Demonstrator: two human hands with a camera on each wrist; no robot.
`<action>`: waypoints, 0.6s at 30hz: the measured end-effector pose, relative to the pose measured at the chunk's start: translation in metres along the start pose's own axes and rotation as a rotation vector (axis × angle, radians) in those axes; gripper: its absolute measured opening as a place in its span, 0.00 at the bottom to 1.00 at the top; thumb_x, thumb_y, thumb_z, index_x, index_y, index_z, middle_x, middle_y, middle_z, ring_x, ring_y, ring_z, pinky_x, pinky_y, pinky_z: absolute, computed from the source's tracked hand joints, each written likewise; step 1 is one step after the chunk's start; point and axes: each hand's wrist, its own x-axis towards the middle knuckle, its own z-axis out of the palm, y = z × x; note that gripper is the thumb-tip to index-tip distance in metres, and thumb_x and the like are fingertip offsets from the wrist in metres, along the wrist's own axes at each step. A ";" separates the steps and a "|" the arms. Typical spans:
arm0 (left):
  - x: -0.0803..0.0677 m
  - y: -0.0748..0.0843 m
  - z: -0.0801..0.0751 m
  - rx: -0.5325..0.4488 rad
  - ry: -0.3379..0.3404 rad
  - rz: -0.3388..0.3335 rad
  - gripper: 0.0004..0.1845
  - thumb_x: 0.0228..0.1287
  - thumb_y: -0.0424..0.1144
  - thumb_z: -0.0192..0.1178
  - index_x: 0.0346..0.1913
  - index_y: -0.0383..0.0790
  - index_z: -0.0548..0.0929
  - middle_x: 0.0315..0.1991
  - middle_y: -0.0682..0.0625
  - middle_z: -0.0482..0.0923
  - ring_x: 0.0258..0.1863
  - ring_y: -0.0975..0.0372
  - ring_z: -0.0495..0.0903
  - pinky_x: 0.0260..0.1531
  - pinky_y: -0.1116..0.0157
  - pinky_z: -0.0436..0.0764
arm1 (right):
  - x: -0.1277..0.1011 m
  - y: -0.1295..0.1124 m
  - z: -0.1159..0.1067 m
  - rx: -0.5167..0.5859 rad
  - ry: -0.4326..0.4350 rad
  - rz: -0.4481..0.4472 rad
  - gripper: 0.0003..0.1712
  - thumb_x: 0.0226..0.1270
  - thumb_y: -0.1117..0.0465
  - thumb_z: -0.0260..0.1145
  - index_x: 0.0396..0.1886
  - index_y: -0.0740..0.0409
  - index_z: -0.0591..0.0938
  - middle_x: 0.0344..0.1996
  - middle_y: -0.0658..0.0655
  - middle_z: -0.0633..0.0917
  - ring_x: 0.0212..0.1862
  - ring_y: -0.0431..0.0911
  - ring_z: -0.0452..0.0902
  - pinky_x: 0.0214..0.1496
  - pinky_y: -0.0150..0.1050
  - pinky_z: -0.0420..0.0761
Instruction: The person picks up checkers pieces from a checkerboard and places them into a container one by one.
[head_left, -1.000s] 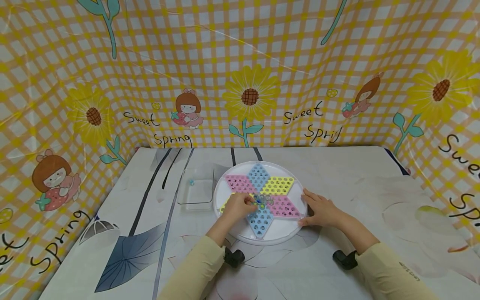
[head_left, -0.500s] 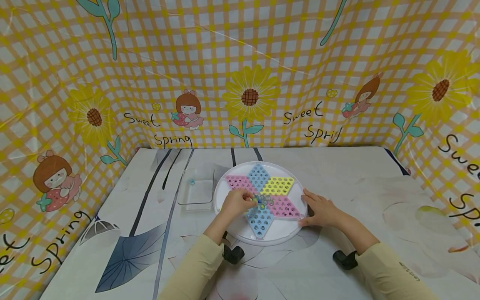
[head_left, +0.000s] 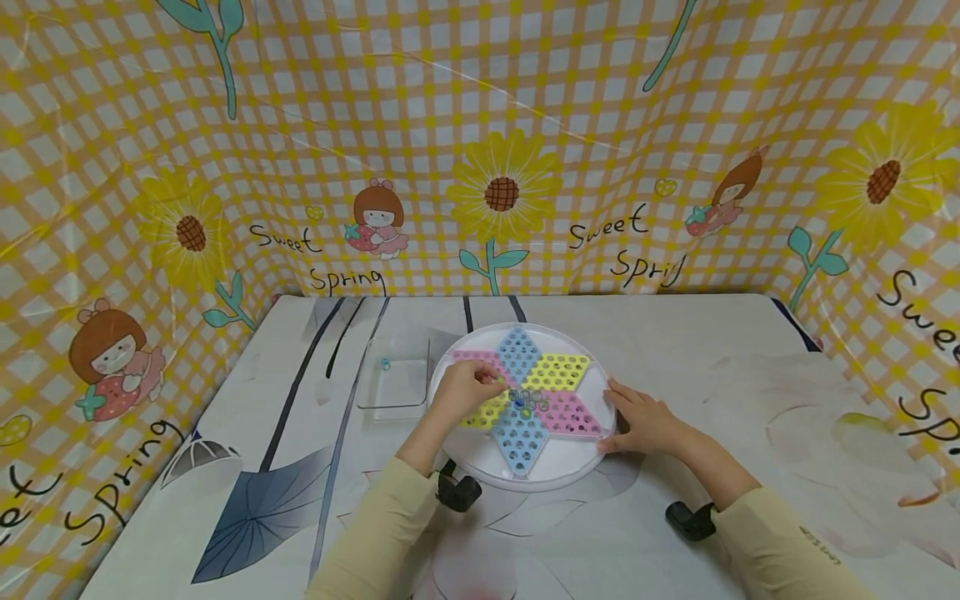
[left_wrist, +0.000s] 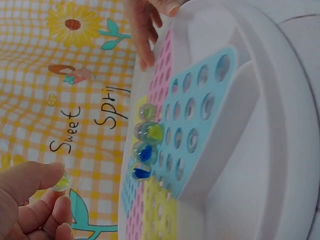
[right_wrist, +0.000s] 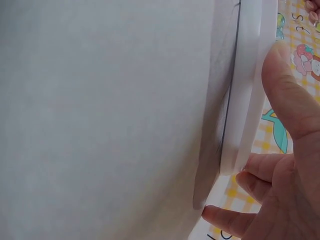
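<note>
My left hand (head_left: 462,393) is raised over the left side of a Chinese checkers board (head_left: 573,456), a round white tray with a star of blue, pink and yellow perforated points. In the left wrist view, its thumb and fingers pinch a clear marble (left_wrist: 62,182) with a yellow-green swirl. Several marbles (left_wrist: 144,152), some with blue and some with yellow-green swirls, cluster at the star's centre. My right hand (head_left: 647,422) rests against the board's right rim, fingers spread; in the right wrist view the thumb and fingertips touch the white rim (right_wrist: 248,85).
Left of the board stands a clear rectangular container (head_left: 393,406) with a small bluish marble (head_left: 386,364) inside. A patterned cloth covers the table (head_left: 720,333). Behind it hangs a yellow checked curtain (head_left: 420,108).
My left hand has lifted from the star's centre and moved back to the left with a marble between its fingers, uncovering more of the yellow point. The right hand has stayed at the rim.
</note>
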 end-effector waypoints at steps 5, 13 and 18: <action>0.002 -0.001 -0.010 -0.004 0.027 0.000 0.10 0.54 0.40 0.64 0.36 0.37 0.82 0.26 0.52 0.74 0.26 0.63 0.68 0.25 0.71 0.67 | 0.000 -0.001 0.000 -0.001 0.003 -0.003 0.56 0.46 0.39 0.69 0.64 0.73 0.60 0.66 0.73 0.54 0.62 0.73 0.52 0.53 0.74 0.50; 0.003 -0.007 -0.029 -0.068 0.057 -0.015 0.11 0.55 0.40 0.63 0.38 0.36 0.82 0.31 0.49 0.75 0.29 0.61 0.70 0.27 0.69 0.70 | 0.001 -0.001 0.001 -0.003 0.007 -0.004 0.55 0.46 0.39 0.69 0.64 0.73 0.60 0.66 0.73 0.54 0.62 0.73 0.52 0.54 0.73 0.51; 0.003 -0.007 -0.041 -0.034 0.103 -0.026 0.10 0.55 0.40 0.63 0.37 0.38 0.83 0.31 0.49 0.75 0.31 0.60 0.70 0.28 0.68 0.69 | 0.000 -0.001 0.000 -0.010 0.004 -0.007 0.56 0.45 0.39 0.69 0.63 0.73 0.61 0.65 0.74 0.54 0.61 0.73 0.52 0.54 0.72 0.53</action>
